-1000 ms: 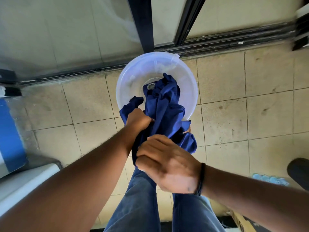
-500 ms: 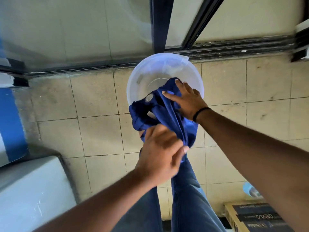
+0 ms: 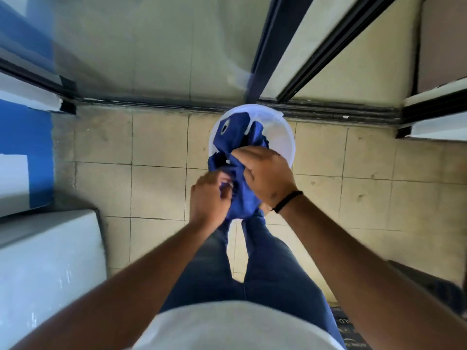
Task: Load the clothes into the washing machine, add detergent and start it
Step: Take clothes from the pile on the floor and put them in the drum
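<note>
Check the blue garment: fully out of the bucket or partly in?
Partly in. The blue garment is bunched in both hands, left hand and right hand, its top end overlapping the white bucket opening.

Daylit, evenly bright, soft shadows. Pale glare on glass. Motion blur on left hand, forearms, frame edges. Strong wide-angle bowing of door frames. Floor moderately sharp.

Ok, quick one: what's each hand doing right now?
Left hand: fingers curled round the blue garment, gripping it.
Right hand: also gripping the blue garment, above the white bucket.
</note>
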Tool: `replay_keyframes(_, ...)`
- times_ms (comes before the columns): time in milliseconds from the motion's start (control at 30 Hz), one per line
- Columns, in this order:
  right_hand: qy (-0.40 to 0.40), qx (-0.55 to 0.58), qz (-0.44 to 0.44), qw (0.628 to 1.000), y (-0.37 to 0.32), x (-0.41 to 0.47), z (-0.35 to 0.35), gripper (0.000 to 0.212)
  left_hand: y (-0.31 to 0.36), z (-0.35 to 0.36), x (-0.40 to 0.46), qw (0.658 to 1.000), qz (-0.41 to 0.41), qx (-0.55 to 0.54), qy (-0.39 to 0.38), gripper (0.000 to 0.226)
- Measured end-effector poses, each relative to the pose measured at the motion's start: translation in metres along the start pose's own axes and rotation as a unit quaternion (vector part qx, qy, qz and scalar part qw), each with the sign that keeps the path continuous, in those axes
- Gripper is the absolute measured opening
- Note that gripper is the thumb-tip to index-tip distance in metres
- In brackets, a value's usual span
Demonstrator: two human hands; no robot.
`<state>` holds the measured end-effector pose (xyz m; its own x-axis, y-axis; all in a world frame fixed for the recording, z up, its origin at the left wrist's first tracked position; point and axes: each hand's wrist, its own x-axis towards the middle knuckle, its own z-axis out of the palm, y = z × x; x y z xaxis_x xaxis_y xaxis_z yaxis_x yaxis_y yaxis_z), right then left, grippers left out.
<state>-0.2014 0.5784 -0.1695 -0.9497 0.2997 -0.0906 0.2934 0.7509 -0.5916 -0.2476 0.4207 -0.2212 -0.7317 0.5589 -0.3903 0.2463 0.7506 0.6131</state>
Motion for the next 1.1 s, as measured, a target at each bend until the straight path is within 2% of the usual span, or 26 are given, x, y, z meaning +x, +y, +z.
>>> replay_keyframes(100,-0.081,-0.025,-0.098,0.992,-0.072,-0.010,-0.041,0.043,0.018,-0.056,0.004,0.994,-0.010,-0.026,0.102,0.043)
replay_keyframes(133,-0.120,-0.024,-0.121,0.985,-0.091,-0.011,-0.052,0.047,0.026,-0.076,0.005,0.994,0.005,-0.012,0.108,0.053)
replay_keyframes(200,-0.172,0.004,-0.156,0.973,-0.120,-0.014,-0.074,0.054,0.035,-0.110,0.010,0.992,0.052,0.083,0.075,0.065)
replay_keyframes(267,-0.178,0.051,-0.176,0.967,-0.138,-0.017,-0.095,0.048,0.032,-0.136,0.009,0.973,0.127,0.194,0.022,0.057)
replay_keyframes(333,-0.175,0.094,-0.160,0.967,-0.144,-0.017,-0.115,0.041,0.025,-0.150,0.005,0.955,0.173,0.239,-0.023,0.055)
replay_keyframes(400,-0.169,0.076,-0.141,0.973,-0.133,-0.015,-0.127,0.043,0.027,-0.156,-0.005,0.966,0.140,0.215,-0.007,0.039)
replay_keyframes(433,-0.157,0.029,-0.138,0.977,-0.122,-0.013,-0.130,0.046,0.034,-0.158,-0.011,0.974,0.112,0.195,0.023,0.030)
replay_keyframes(500,-0.159,-0.090,-0.113,0.977,-0.100,-0.009,-0.136,0.057,0.049,-0.158,-0.024,0.982,0.060,0.149,0.095,0.021)
replay_keyframes(567,-0.248,-0.125,-0.036,0.960,-0.081,-0.009,-0.144,0.081,0.067,-0.159,-0.039,0.983,0.049,0.127,0.126,0.027)
replay_keyframes(633,-0.324,-0.062,0.022,0.944,-0.072,-0.017,-0.146,0.111,0.088,-0.158,-0.054,0.984,0.057,0.128,0.109,0.038)
replay_keyframes(700,-0.312,-0.003,0.019,0.950,-0.065,-0.022,-0.132,0.129,0.113,-0.157,-0.066,0.983,0.082,0.122,0.113,0.039)
replay_keyframes(767,-0.267,0.035,0.000,0.963,-0.060,-0.031,-0.108,0.133,0.141,-0.161,-0.078,0.979,0.096,0.093,0.152,0.035)
replay_keyframes(867,-0.193,0.113,0.016,0.974,-0.044,-0.047,-0.079,0.117,0.178,-0.183,-0.095,0.962,0.135,0.030,0.237,0.018)
replay_keyframes(933,-0.152,0.134,0.038,0.979,-0.035,-0.054,-0.069,0.097,0.193,-0.201,-0.110,0.939,0.171,-0.001,0.300,0.008)
replay_keyframes(1033,-0.134,0.150,0.102,0.974,-0.031,-0.054,-0.063,0.050,0.195,-0.221,-0.134,0.908,0.174,-0.012,0.381,0.006)
replay_keyframes(1100,-0.150,0.079,0.086,0.982,-0.037,-0.052,-0.071,0.010,0.178,-0.223,-0.147,0.907,0.120,0.022,0.403,0.011)
